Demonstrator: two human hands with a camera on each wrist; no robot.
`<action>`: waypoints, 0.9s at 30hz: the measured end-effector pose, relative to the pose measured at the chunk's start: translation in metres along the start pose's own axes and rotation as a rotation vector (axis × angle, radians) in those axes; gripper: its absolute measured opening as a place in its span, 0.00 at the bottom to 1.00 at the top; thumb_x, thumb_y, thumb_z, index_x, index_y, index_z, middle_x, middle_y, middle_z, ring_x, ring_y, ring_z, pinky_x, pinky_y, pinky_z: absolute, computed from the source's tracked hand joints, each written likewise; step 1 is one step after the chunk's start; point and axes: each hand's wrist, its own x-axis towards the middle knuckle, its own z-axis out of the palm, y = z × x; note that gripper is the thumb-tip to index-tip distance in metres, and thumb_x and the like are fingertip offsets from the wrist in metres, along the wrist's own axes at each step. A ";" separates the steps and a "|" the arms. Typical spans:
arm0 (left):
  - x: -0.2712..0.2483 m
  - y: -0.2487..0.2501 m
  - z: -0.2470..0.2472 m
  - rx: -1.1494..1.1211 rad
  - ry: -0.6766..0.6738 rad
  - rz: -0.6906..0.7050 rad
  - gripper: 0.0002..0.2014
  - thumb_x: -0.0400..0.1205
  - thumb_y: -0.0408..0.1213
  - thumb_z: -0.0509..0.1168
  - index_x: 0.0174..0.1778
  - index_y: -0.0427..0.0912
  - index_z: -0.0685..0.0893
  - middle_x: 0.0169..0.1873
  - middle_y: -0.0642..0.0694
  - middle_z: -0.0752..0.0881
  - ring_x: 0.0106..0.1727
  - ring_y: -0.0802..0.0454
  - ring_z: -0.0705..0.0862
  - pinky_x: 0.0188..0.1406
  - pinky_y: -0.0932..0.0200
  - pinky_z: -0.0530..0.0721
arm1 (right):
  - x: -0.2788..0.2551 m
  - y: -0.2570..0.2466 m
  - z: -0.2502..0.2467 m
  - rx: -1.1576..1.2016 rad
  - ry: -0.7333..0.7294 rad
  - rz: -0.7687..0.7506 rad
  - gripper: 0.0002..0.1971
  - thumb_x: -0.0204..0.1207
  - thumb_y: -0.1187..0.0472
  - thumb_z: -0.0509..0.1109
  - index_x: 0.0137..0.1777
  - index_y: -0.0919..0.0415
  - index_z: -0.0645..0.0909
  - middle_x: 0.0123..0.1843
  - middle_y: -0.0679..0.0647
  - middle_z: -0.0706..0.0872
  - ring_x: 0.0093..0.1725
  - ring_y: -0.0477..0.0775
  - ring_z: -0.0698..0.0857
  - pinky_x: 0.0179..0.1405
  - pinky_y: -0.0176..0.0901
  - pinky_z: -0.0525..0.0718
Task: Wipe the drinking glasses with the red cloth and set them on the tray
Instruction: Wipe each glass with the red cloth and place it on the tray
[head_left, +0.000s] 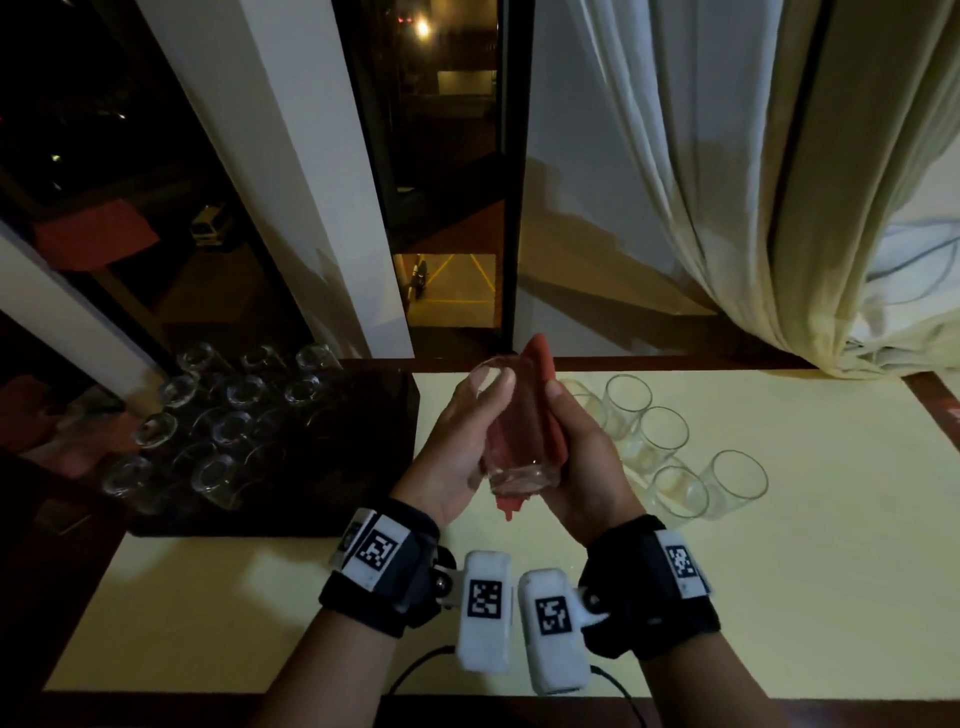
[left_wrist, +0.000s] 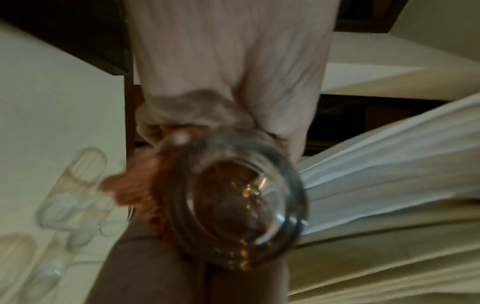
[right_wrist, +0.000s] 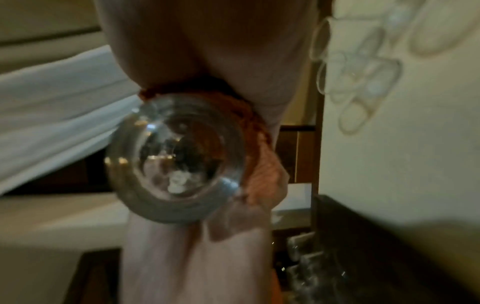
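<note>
Held glass: you have one clear cylindrical drinking glass (head_left: 511, 431) lifted between both hands above the pale counter (head_left: 779, 571), thick base towards you, mouth pointing away.
Left hand: your left hand (head_left: 457, 447) curls round the glass's left side, fingertips over the far rim.
Right hand: your right hand (head_left: 582, 457) presses the folded red cloth (head_left: 545, 395) against the glass's right wall, fingers wrapped round both.
Cloth: it runs along the glass, one end poking out beyond your fingers, a corner hanging below the base.
Tray: the dark rectangular tray (head_left: 363, 467) sits just left of your left hand, already carrying rows of upturned glasses (head_left: 228, 415).
Waiting glasses: a cluster of upright clear glasses (head_left: 670, 452) stands just right of your right hand.
Step, as I judge it: wiping the outside wall.
Risk: the glass could slip out base first if either hand loosens while you twist.
Risk: carrying it left, you could clip the crowded tray glasses and topple them.
</note>
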 end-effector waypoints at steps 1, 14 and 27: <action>0.000 0.000 0.001 -0.014 -0.029 0.007 0.38 0.75 0.60 0.71 0.78 0.46 0.75 0.68 0.40 0.86 0.70 0.44 0.85 0.73 0.42 0.80 | -0.001 -0.003 -0.001 0.071 -0.016 0.038 0.25 0.88 0.48 0.58 0.77 0.62 0.78 0.65 0.66 0.87 0.51 0.63 0.91 0.38 0.51 0.89; 0.000 -0.001 -0.003 0.074 -0.087 0.028 0.32 0.83 0.60 0.62 0.78 0.44 0.75 0.61 0.45 0.88 0.60 0.55 0.88 0.60 0.54 0.84 | -0.008 -0.013 -0.010 0.127 -0.106 0.078 0.25 0.88 0.46 0.56 0.70 0.63 0.85 0.56 0.70 0.86 0.40 0.66 0.88 0.27 0.51 0.88; -0.004 -0.003 -0.003 -0.005 -0.045 0.046 0.38 0.79 0.54 0.70 0.80 0.34 0.70 0.70 0.37 0.83 0.71 0.42 0.81 0.73 0.46 0.78 | -0.014 -0.008 -0.009 0.011 0.008 -0.028 0.23 0.87 0.47 0.59 0.75 0.59 0.79 0.59 0.69 0.87 0.44 0.67 0.88 0.28 0.51 0.87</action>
